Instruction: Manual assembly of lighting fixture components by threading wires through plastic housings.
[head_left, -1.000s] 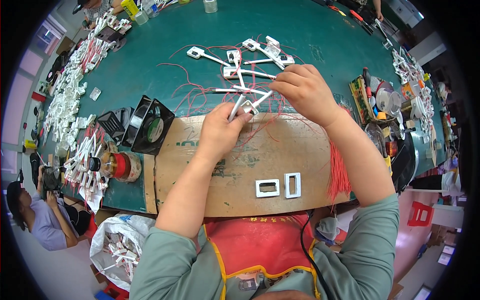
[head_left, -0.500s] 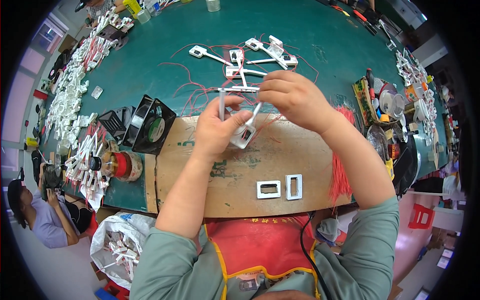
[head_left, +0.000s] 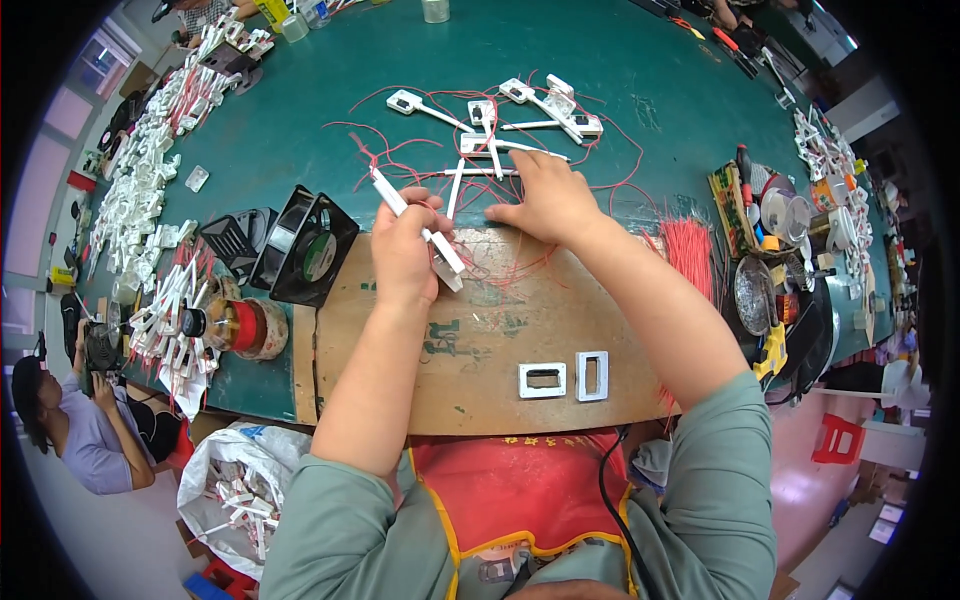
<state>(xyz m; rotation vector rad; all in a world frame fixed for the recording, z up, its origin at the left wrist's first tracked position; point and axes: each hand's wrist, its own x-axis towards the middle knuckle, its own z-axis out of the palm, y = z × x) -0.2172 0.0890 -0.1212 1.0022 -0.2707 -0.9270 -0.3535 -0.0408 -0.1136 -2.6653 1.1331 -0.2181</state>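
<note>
- Firmly closed, the left hand (head_left: 405, 250) grips a white bar (head_left: 415, 222) – held tilted, one end up at 11 o'clock, the square end down at 4 o'clock just over the board (head_left: 480, 340), likely so the red wires (head_left: 400, 150) hang clear.
- Right hand (head_left: 548, 200) lies flat, fingers spread and pressed on the loose bars (head_left: 490, 150) at 12 o'clock; it pins them rather than grasping anything, as far as I can tell.
- Both forearms rise from the lower edge, the left near upright, the right angled in from 5 o'clock.
- Two white frames (head_left: 565, 378) sit at 6 o'clock on the board.
- A black fan (head_left: 305, 245) stands at 9 o'clock, a tape roll (head_left: 250, 328) below it – a red wire bundle (head_left: 690, 250) at 3 o'clock.
</note>
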